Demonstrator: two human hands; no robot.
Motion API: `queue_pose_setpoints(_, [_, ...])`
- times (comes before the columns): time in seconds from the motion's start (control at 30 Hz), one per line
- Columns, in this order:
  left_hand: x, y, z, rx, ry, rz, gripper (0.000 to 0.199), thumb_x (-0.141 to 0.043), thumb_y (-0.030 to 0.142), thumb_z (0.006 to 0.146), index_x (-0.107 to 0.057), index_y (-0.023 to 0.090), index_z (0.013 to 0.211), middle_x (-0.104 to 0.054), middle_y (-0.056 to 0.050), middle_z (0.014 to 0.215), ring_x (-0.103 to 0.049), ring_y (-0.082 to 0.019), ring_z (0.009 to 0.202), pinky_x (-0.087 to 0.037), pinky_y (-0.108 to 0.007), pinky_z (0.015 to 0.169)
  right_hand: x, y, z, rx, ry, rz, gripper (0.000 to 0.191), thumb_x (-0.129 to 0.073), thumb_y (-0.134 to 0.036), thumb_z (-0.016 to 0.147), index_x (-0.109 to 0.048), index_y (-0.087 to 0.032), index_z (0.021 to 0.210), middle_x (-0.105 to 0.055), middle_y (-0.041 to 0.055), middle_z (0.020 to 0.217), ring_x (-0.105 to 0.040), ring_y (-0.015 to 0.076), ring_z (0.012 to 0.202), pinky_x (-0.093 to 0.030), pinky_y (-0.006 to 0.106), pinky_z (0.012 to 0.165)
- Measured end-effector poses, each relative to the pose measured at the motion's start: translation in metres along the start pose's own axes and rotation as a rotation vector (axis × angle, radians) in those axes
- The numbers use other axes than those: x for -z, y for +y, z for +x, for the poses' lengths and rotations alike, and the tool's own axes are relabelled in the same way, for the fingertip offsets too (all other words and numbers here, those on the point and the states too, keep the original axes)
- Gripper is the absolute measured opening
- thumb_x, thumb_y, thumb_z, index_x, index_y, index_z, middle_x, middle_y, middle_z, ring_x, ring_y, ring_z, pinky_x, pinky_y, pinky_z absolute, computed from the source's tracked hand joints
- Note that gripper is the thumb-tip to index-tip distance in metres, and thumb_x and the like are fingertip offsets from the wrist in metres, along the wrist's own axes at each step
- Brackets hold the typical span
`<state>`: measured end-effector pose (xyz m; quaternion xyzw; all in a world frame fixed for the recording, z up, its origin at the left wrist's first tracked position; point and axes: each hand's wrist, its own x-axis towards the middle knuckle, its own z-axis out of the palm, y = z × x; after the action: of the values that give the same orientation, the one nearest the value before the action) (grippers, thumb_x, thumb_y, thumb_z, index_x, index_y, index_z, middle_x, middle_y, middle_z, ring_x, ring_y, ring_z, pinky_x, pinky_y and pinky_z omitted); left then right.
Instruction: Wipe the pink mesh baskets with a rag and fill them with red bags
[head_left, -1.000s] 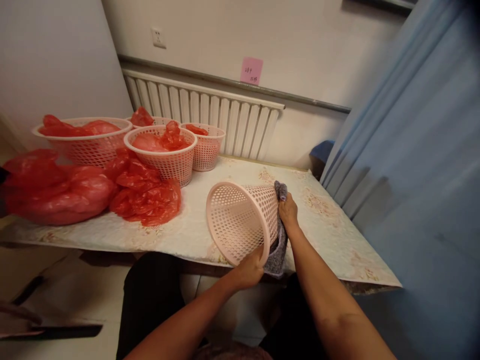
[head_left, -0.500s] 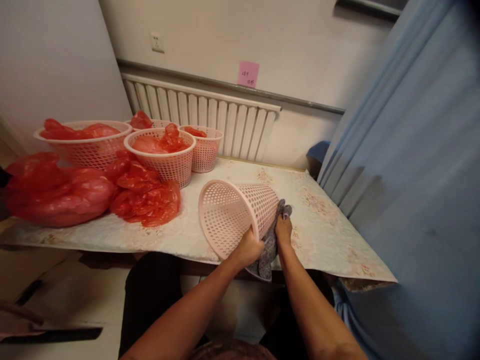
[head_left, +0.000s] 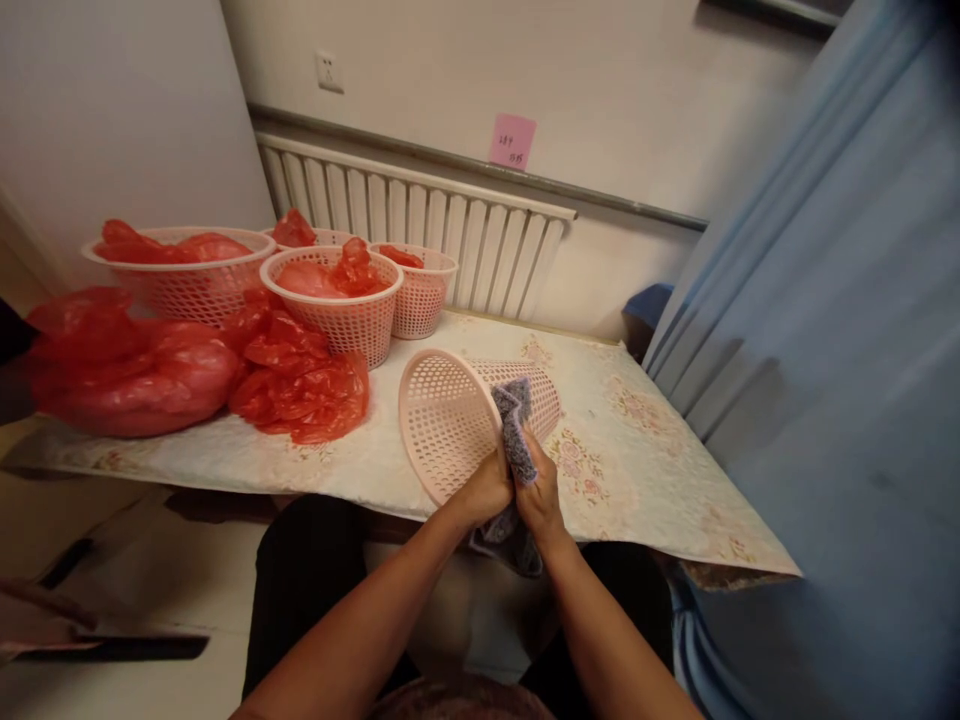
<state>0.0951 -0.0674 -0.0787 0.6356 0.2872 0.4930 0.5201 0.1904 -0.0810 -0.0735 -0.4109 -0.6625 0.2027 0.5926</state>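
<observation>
A pale pink perforated plastic basket (head_left: 450, 425) lies on its side at the table's front edge, its mouth facing left. My left hand (head_left: 486, 490) is closed on the lower part of its rim. In my right hand (head_left: 541, 492) is a grey cloth (head_left: 516, 430), pressed against the basket's outer side just behind the rim. The two hands are close together, and part of the cloth hangs below them over the table edge. My right fingertips are hidden by the cloth.
To the left stand several pink baskets (head_left: 379, 335) with red plastic bags in them. A full red bag (head_left: 142, 380) and a crumpled red bag (head_left: 307, 390) lie in front. A floral cloth covers the table (head_left: 645, 500). A blue curtain (head_left: 825, 330) hangs at right; a radiator (head_left: 450, 225) is behind.
My right hand has moved left with the cloth, from near the basket's base to its rim. The left hand still grips the rim.
</observation>
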Motion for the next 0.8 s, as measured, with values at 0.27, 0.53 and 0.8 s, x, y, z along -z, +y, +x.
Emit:
queue_pose_setpoints(0.27, [-0.003, -0.003, -0.014, 0.077, -0.031, 0.183, 0.058, -0.045, -0.004, 0.061, -0.06, 0.009, 0.116, -0.066, -0.012, 0.116, -0.056, -0.027, 0.113, -0.038, -0.043, 0.107, 0.002, 0.015, 0.068, 0.081, -0.076, -0.209, 0.036, -0.044, -0.03, 0.09, -0.06, -0.025, 0.122, -0.067, 0.0029, 0.118, -0.06, 0.0208, 0.109, -0.045, 0.035, 0.097])
queue_pose_setpoints(0.53, [-0.014, -0.007, -0.026, -0.028, -0.104, 0.19, 0.079, -0.043, -0.005, 0.057, -0.052, 0.018, 0.132, -0.054, -0.004, 0.137, -0.042, -0.023, 0.133, -0.022, -0.042, 0.119, 0.032, 0.075, 0.108, -0.063, 0.009, -0.469, 0.041, -0.043, -0.034, 0.087, -0.059, -0.021, 0.123, -0.066, 0.0076, 0.118, -0.059, 0.0239, 0.108, -0.045, 0.035, 0.093])
queue_pose_setpoints(0.8, [-0.006, -0.017, -0.032, -0.001, -0.108, 0.212, 0.076, -0.044, -0.004, 0.055, -0.056, 0.016, 0.127, -0.059, -0.004, 0.132, -0.049, -0.024, 0.125, -0.03, -0.042, 0.114, 0.053, 0.107, 0.114, -0.344, 0.284, -0.506, 0.039, -0.032, -0.036, 0.085, -0.065, -0.017, 0.096, -0.069, 0.0087, 0.086, -0.061, 0.0245, 0.086, -0.045, 0.034, 0.077])
